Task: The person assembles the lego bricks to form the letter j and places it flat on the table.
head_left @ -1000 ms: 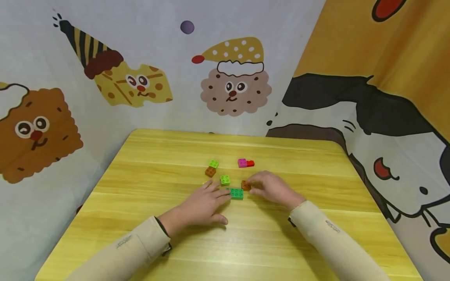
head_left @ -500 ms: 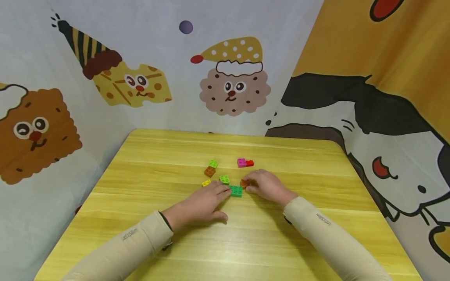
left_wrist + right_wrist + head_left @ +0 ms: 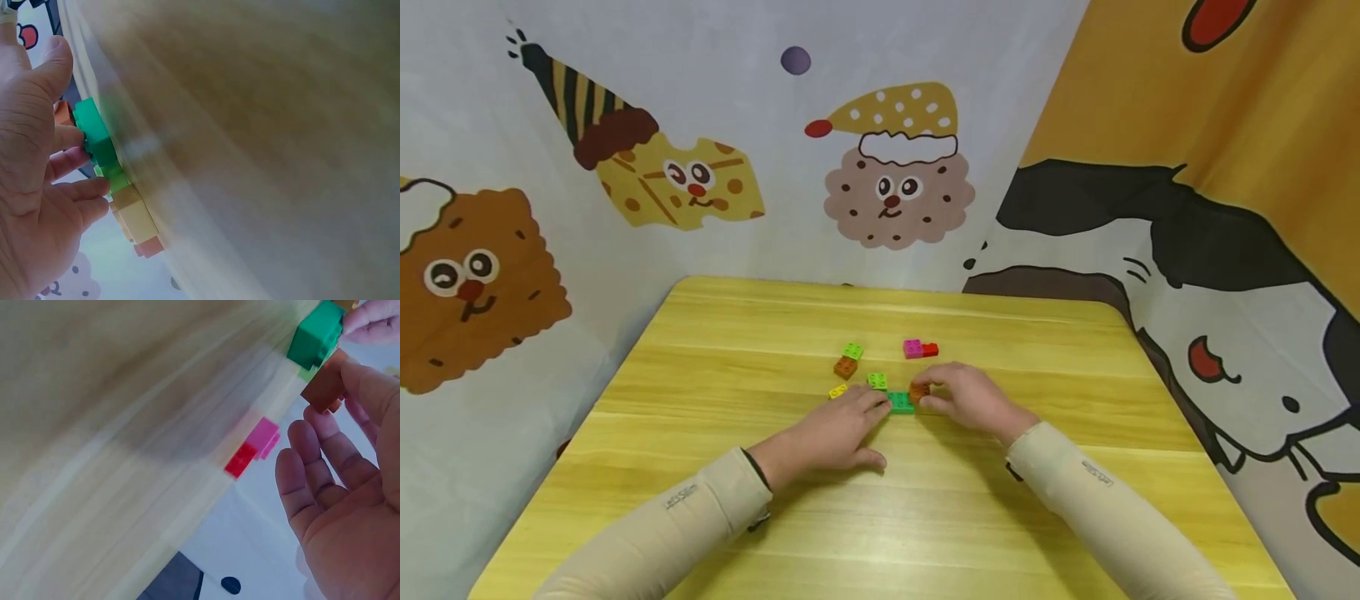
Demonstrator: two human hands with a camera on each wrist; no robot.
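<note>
In the head view my right hand (image 3: 973,398) pinches a brown brick (image 3: 326,382) between thumb and fingers. The brick is right at the green brick's (image 3: 901,403) right end; whether it sits partly over it, I cannot tell. My left hand (image 3: 835,429) lies over the table with its fingers extended, the fingertips touching the left part of the green brick and hiding it. Just behind, a lime brick (image 3: 877,381) rests on the table, and a yellow brick (image 3: 838,391) shows beyond the left fingers.
Another lime brick (image 3: 853,351) touches a second brown brick (image 3: 846,367) farther back on the wooden table (image 3: 760,333). A pink brick (image 3: 262,437) stands against a red brick (image 3: 240,460) at the back right. Printed cloth (image 3: 730,75) hangs behind the table.
The green brick has shifted slightly away from me, with the brown brick brought against its right end. My left fingers have moved slightly, uncovering the yellow brick.
</note>
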